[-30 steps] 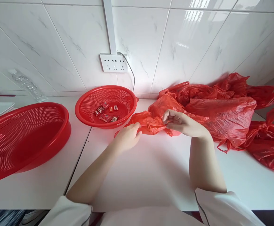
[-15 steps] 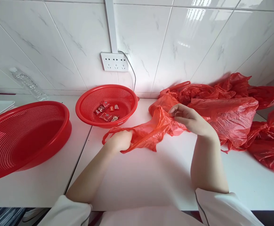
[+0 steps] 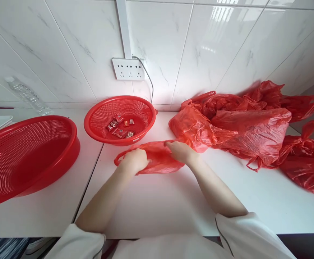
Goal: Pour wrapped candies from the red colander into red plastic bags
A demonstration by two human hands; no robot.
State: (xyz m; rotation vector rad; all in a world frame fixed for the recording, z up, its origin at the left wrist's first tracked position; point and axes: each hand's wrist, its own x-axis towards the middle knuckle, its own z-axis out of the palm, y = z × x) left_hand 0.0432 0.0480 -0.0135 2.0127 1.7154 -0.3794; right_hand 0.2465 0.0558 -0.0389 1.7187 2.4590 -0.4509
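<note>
A thin red plastic bag is stretched low over the white table, its loop handle lying to the left. My left hand is closed round the bag's gathered handle end. At the bag's far right side, my right hand pinches the plastic; the fingertips are partly blurred. Just behind the bag stands a round red plastic colander with several small wrapped snack packets inside. A filled red plastic bag lies beyond my right hand.
More filled red bags are heaped along the wall to the right. A larger red colander stands at the left, with a clear plastic bottle behind it. A power socket with a grey cable is on the tiled wall.
My right hand has moved left and toward me, off the filled bag and onto the right side of the bag held by my left hand. That bag now lies flatter.
</note>
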